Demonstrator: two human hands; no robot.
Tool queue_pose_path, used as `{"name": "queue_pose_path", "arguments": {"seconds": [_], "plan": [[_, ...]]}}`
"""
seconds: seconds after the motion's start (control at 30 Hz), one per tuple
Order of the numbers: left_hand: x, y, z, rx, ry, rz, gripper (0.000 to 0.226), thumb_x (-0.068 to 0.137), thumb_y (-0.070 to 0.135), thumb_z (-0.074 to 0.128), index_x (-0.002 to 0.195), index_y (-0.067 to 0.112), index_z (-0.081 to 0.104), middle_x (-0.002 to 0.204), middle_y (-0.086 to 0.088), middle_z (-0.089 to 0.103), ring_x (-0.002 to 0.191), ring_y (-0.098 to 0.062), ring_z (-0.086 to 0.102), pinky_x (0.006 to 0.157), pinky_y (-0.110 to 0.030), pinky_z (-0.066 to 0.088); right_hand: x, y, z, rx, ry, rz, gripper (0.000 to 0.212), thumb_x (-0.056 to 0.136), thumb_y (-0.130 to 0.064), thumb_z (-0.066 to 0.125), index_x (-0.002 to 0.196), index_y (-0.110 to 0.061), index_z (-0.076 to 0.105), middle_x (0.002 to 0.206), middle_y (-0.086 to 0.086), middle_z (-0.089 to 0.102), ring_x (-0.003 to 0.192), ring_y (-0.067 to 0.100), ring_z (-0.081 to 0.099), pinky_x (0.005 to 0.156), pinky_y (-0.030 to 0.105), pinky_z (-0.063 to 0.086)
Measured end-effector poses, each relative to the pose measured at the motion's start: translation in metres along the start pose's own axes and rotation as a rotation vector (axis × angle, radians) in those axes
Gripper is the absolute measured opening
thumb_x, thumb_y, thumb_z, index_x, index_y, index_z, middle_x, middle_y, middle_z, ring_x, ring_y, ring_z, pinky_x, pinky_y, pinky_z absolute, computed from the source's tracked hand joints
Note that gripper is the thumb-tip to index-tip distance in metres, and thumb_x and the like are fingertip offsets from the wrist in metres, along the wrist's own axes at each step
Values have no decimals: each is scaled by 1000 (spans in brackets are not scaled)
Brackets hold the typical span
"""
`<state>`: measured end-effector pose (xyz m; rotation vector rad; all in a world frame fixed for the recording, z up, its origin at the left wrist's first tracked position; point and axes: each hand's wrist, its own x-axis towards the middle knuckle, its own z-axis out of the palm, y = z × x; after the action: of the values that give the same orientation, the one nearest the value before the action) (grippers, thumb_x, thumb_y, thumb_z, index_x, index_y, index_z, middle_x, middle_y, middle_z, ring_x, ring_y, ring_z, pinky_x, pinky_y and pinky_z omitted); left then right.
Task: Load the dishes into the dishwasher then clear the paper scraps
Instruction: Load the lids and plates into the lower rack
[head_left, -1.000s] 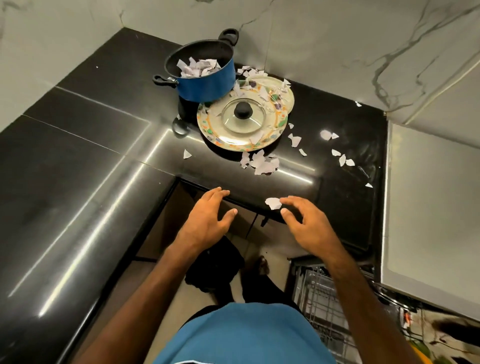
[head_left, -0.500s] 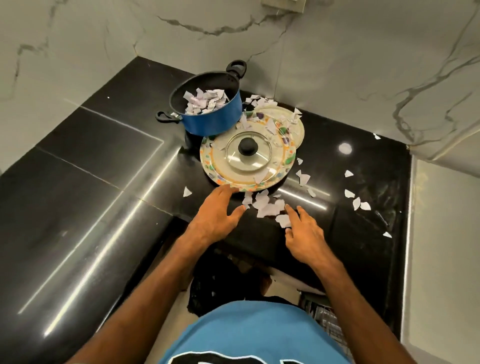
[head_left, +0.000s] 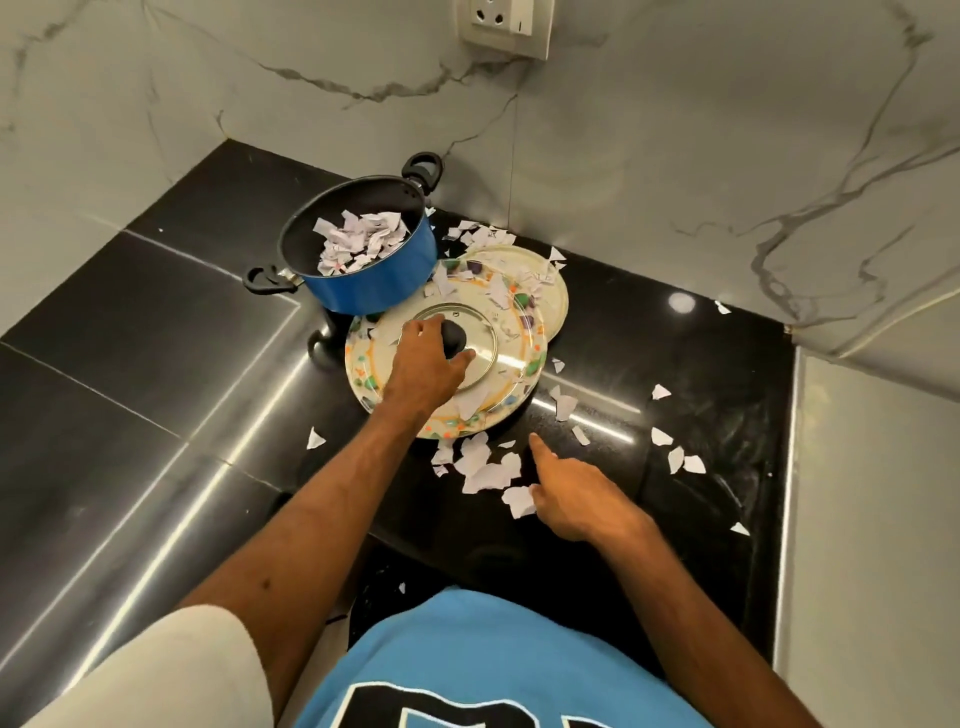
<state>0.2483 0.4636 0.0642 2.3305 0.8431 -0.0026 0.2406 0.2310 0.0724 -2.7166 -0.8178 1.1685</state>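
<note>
Your left hand (head_left: 428, 364) sits directly over the glass lid (head_left: 483, 348), fingers and thumb curled round its black knob (head_left: 457, 335). The lid lies flat on the patterned plate (head_left: 358, 371), just in front of the blue pot (head_left: 374, 288), so the lift is judged to run straight up from that grip. Your right hand (head_left: 576, 501) lies on the counter (head_left: 156, 338) nearer you, index finger straight and pointing toward the plate rim, other fingers loosely curled and holding nothing, with the paper scraps (head_left: 483, 467) just beside its thumb.
</note>
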Motion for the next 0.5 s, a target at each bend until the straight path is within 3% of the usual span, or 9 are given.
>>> {"name": "queue_pose_path", "arguments": {"seconds": [0.3,0.5], "plan": [[19,2,-7,56,42,-59,62,81,39,81,135,17,59,128,-11,60,113,-26,59,92,-36,52,3,16,-2,88,-7,-42,68,108,-33,46,166,-28,11,157,11,48,141,32,49,115,50,43],[-21,3,-27,70,171,230,57,81,27,82,132,17,58,129,-10,51,112,-22,54,85,-24,40,-2,26,3,134,77,-41,56,108,-39,46,161,-30,30,155,9,51,140,32,51,113,48,45]]}}
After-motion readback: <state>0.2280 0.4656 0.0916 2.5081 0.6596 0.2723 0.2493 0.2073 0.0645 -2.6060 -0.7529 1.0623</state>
